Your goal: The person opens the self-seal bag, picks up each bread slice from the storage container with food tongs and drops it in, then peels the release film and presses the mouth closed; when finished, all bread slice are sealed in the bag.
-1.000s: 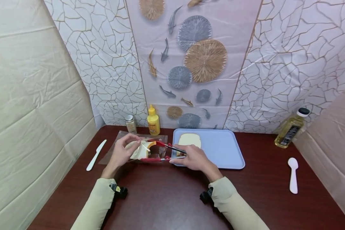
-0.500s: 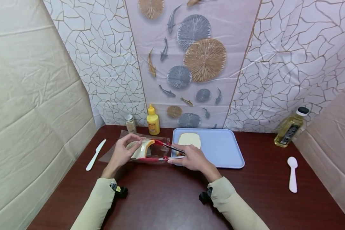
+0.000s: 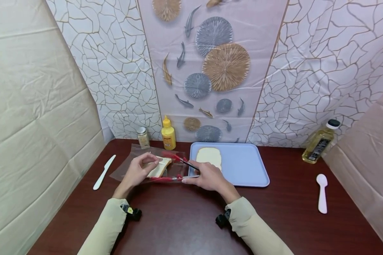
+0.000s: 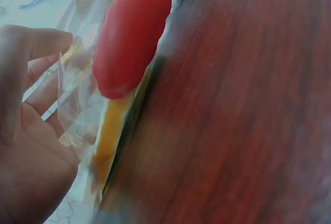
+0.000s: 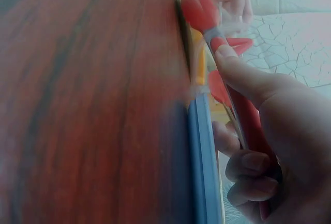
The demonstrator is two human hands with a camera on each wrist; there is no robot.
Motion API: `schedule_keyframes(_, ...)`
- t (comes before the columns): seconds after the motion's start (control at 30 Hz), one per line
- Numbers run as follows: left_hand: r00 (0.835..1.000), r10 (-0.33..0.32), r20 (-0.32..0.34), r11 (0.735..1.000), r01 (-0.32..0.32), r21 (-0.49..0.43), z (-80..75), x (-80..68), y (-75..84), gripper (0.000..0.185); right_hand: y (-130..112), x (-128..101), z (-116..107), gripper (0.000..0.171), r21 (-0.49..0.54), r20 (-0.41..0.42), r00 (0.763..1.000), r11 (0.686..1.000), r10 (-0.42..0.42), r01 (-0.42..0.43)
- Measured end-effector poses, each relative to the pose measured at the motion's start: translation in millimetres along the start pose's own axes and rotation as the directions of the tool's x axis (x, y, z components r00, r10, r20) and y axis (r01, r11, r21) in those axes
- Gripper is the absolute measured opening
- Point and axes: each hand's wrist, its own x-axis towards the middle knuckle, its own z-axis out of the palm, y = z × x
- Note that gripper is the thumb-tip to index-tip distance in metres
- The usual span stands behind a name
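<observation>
"What does your left grip hold?"

"My left grip (image 3: 139, 169), to the left of the blue tray (image 3: 242, 164), pinches the thin plastic of the clear bag (image 3: 140, 150) between thumb and fingers."

"And your right grip?"

"My right grip (image 3: 210, 177), in front of the tray's left end, is curled round the red-tipped tongs (image 5: 248, 123), thumb along one arm. Their tips stand apart, one on each side of a bread slice (image 3: 160, 167)."

"Where is that slice?"

"In the bag, just left of the tray. Whether the tips touch it, I can't tell."

"What's on the tray?"

"A second slice (image 3: 208, 156), at its left end."

"And elsewhere on the worktop (image 3: 172, 219)?"

"Left of the tray, towards the back, I see a yellow squeeze bottle (image 3: 168, 138) and, farther left, a small jar (image 3: 143, 137). Well left of it lies a white knife (image 3: 104, 173). Well right of it are an oil bottle (image 3: 319, 143) and, nearer me, a white spoon (image 3: 322, 193)."
</observation>
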Motion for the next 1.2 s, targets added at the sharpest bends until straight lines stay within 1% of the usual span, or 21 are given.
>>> schedule_keyframes(0.2,1.0,-0.025,0.01,0.998,0.025,-0.051,1.0,-0.2,0.2,0.012,0,-2,-3,0.078,0.007,-0.002,1.0,1.0,0.019,-0.019)
schedule_keyframes(0.3,0.999,-0.035,0.004,0.998,0.035,-0.049,1.4,0.5,0.4,0.012,0,-5,-9,0.081,0.027,0.01,0.999,0.999,0.035,-0.035)
schedule_keyframes(0.43,1.0,-0.027,-0.002,0.999,0.027,-0.039,1.6,0.9,0.0,0.011,2,-10,-14,0.084,0.059,0.005,0.999,0.997,0.053,-0.053)
schedule_keyframes(0.53,1.0,-0.012,0.006,1.0,0.012,-0.022,2.1,1.4,-0.3,0.012,6,-13,-15,0.084,0.091,0.002,0.998,0.994,0.058,-0.058)
schedule_keyframes(0.7,1.0,0.004,0.017,1.0,-0.004,0.001,2.3,1.4,-0.8,0.013,13,-14,-15,0.084,0.147,0.034,0.997,0.987,0.063,-0.067)
schedule_keyframes(0.77,1.0,0.008,0.029,1.0,-0.008,0.004,3.0,1.4,-0.1,0.012,17,-13,-15,0.083,0.176,0.057,0.997,0.982,0.058,-0.068)
schedule_keyframes(0.93,0.996,0.011,0.089,1.0,-0.011,0.003,5.1,2.4,2.9,0.01,21,-12,-17,0.079,0.244,0.096,0.994,0.968,0.044,-0.066)
schedule_keyframes(1.03,0.995,0.007,0.095,1.0,-0.006,-0.008,6.0,2.0,4.4,0.009,21,-13,-20,0.082,0.226,0.087,0.995,0.971,0.056,-0.074)
schedule_keyframes(1.2,0.997,-0.004,0.074,0.999,0.006,-0.032,6.3,1.5,5.7,0.009,20,-17,-29,0.088,0.129,0.052,0.995,0.987,0.084,-0.09)
